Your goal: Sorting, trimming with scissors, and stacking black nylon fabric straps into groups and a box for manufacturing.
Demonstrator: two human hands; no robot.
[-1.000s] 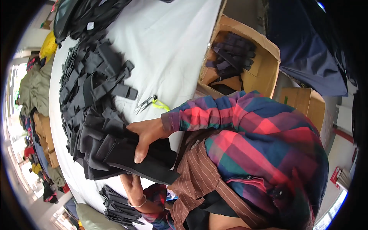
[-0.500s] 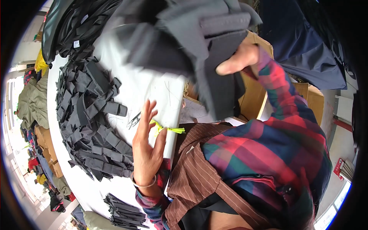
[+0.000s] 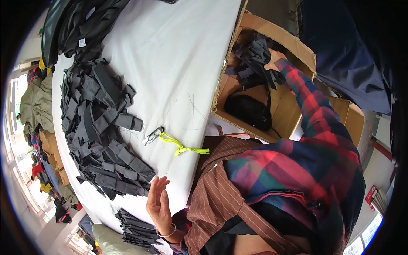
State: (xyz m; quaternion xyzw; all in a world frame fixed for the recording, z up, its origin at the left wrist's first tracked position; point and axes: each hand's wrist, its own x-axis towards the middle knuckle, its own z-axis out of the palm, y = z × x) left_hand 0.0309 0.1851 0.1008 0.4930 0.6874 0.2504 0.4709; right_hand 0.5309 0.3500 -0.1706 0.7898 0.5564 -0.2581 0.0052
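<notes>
My right hand (image 3: 274, 57) reaches in a plaid sleeve into an open cardboard box (image 3: 272, 27) beside the table. It is closed on a bundle of dark grey fabric pieces (image 3: 255, 53) lying inside the box. My left hand (image 3: 158, 205), a thin bangle on its wrist, hovers open with fingers spread at the near edge of the white table (image 3: 178, 55). It holds nothing. Just beyond it lies a large heap of dark grey fabric pieces (image 3: 97, 123).
Small thread snips (image 3: 154, 135) with a yellow-green ribbon (image 3: 182, 146) lie on the table near its edge. A black bag (image 3: 248, 110) sits in the box bottom. Black garments (image 3: 80, 25) are piled at the far left, a small dark stack (image 3: 136, 229) below, navy cloth (image 3: 344, 55) at right.
My right hand lifted a bundle of grey pieces off the table heap, swung it up and to the right, and now has it down inside the box. My left hand let go and stays near the table edge.
</notes>
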